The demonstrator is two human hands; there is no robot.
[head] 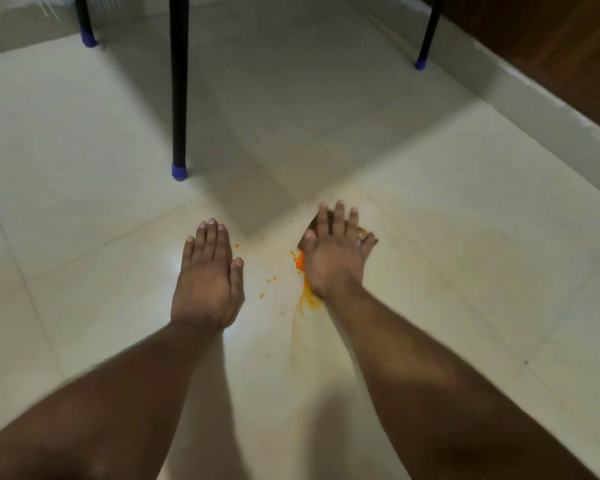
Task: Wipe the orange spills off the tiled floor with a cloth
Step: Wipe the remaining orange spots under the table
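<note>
My right hand [335, 252] presses flat on a dark brown cloth [315, 224], fingers spread; only the cloth's edges show past my fingers and thumb. An orange spill [300, 263] lies at the hand's left edge, with a smeared orange streak [307, 299] by my wrist and small orange droplets [271, 279] scattered to the left. My left hand [208, 275] rests flat on the pale tiled floor [465, 237], palm down, fingers together, holding nothing, left of the droplets.
Black chair legs with blue caps stand ahead: one close [178, 169], one far left [89, 41], one far right [420, 65]. A pale skirting and dark wooden panel [551, 46] run along the right. A faint yellowish stain [492, 237] marks the tile to the right.
</note>
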